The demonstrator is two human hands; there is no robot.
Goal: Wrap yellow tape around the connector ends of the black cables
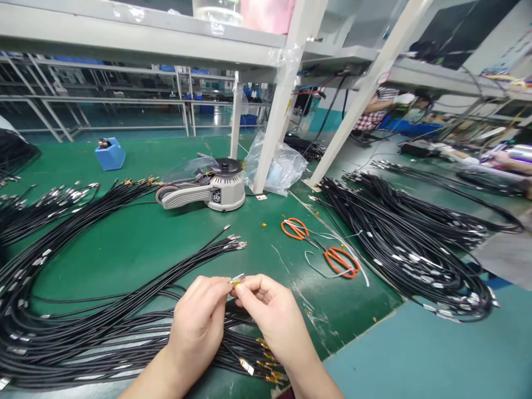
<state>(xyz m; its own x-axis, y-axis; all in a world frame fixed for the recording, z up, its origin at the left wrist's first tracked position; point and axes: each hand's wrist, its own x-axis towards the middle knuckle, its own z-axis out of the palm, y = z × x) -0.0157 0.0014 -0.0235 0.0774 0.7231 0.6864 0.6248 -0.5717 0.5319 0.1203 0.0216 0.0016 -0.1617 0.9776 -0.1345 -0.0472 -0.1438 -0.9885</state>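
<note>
My left hand (197,313) and my right hand (268,307) meet above the bench's front edge, fingertips pinched around a small silver cable connector (238,278). A bit of amber tape shows on it by my right thumb. Its cable is mostly hidden behind my fingers. Beneath my hands lies a bundle of black cables (137,327), with taped ends (268,360) fanning out below my right hand. Just beyond my hands, bare silver cable ends (236,243) point right on the green mat.
A round tape dispenser (224,185) stands by the white post (276,111), beside a clear plastic bag (286,163). Two orange-handled scissors (320,246) lie to the right among white strips. Coiled black cables (399,238) lie farther right. A blue holder (110,155) sits back left.
</note>
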